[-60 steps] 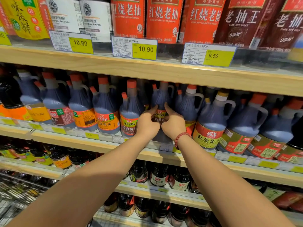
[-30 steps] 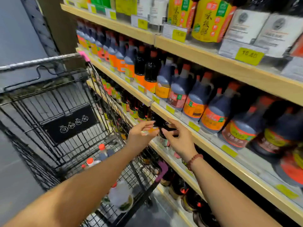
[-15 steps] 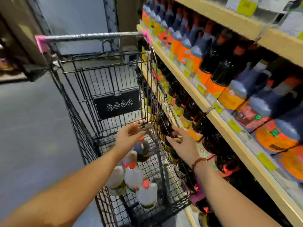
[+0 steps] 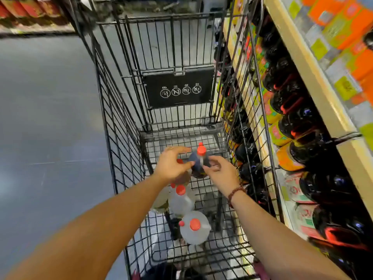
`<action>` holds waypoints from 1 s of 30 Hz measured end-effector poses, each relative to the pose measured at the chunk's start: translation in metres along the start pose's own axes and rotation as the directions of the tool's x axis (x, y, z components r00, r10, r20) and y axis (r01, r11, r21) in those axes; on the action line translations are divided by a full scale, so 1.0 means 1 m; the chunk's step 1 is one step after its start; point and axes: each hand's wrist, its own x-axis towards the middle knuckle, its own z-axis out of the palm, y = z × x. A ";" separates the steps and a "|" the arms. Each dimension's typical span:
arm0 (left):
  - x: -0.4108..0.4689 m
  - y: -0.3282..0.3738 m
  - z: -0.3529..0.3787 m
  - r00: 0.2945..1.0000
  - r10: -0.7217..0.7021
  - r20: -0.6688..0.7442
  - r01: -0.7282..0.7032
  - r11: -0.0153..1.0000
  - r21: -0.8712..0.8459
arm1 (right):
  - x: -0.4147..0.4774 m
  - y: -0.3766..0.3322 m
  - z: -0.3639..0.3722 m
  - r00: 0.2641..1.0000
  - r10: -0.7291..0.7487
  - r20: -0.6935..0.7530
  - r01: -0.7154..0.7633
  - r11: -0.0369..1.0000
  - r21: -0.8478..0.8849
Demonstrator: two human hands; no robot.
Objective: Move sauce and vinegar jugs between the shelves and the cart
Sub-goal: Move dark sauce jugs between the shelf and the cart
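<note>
Grey floor (image 4: 40,118) is stretching along the left, blurred, and running up to the black wire cart (image 4: 116,126), whose left wall is standing just beside the left forearm. Inside the basket the left hand (image 4: 171,166) is reaching down, its thumb and curled fingers pinching the shoulder of the dark sauce jug (image 4: 198,164). The jug is standing upright with its red cap on top, deep in the cart near the far end; whether its base is resting on the wire floor cannot be told. Below it, nearer the person, clear jugs (image 4: 181,201) with red caps are crowding the basket's left half, one partly hidden under the left wrist. At the far end a black sign panel (image 4: 178,86) is hanging on the basket's wall. The right hand (image 4: 222,174) is closing on the jug's other side, fingers curling against it, a bead bracelet (image 4: 236,191) circling the wrist. The cart's right wall is standing between the arms and the shelves (image 4: 314,81), where dark bottles (image 4: 292,122) are sitting in rows.
</note>
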 end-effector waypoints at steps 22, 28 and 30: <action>0.013 -0.009 0.021 0.998 0.028 -0.058 -0.031 0.998 -0.057 | 0.025 0.028 0.032 0.982 -0.072 -0.174 0.058 0.995 -0.087; 0.002 0.003 0.015 0.998 0.056 -0.017 -0.058 0.988 -0.144 | -0.005 0.017 -0.006 0.935 -0.246 -0.256 0.244 0.969 -0.043; -0.001 0.015 0.011 0.995 0.087 0.048 -0.076 0.980 -0.185 | -0.014 0.005 -0.023 0.906 -0.292 -0.306 0.300 0.954 -0.022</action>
